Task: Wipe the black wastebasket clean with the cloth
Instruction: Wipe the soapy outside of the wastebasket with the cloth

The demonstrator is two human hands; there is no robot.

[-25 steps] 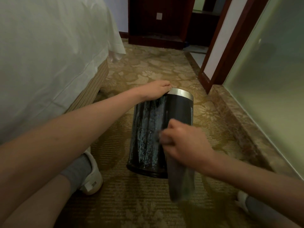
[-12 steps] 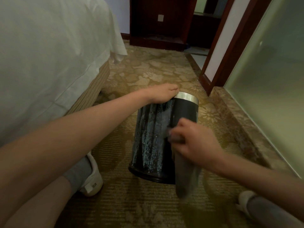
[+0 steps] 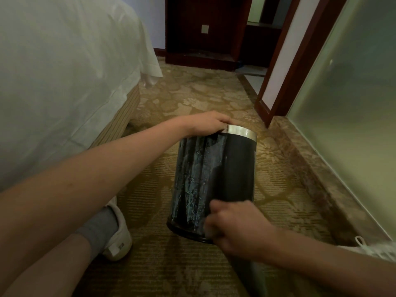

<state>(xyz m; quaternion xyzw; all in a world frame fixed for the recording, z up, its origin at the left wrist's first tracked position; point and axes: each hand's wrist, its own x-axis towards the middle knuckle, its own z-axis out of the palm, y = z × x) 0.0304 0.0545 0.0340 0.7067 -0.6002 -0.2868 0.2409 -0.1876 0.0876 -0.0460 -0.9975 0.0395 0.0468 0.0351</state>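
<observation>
The black wastebasket (image 3: 231,168) with a silver rim stands on the carpet, tilted slightly away from me. Its left side shows pale streaky smears; its right side looks plain black. My left hand (image 3: 205,125) grips the rim at the top left, fingers curled over the edge. My right hand (image 3: 235,228) is low against the basket's near side, close to its base, and grips a dark grey cloth (image 3: 250,275) whose loose end hangs below the hand. The hand is motion-blurred.
A bed with a white sheet (image 3: 64,82) fills the left. A frosted glass wall (image 3: 353,103) on a stone ledge runs along the right. Dark wooden furniture (image 3: 203,28) stands at the back. My white shoes (image 3: 117,241) flank the basket on patterned carpet.
My right hand has slid the cloth down the basket's side from mid-height to near the base. The left hand stays on the rim.
</observation>
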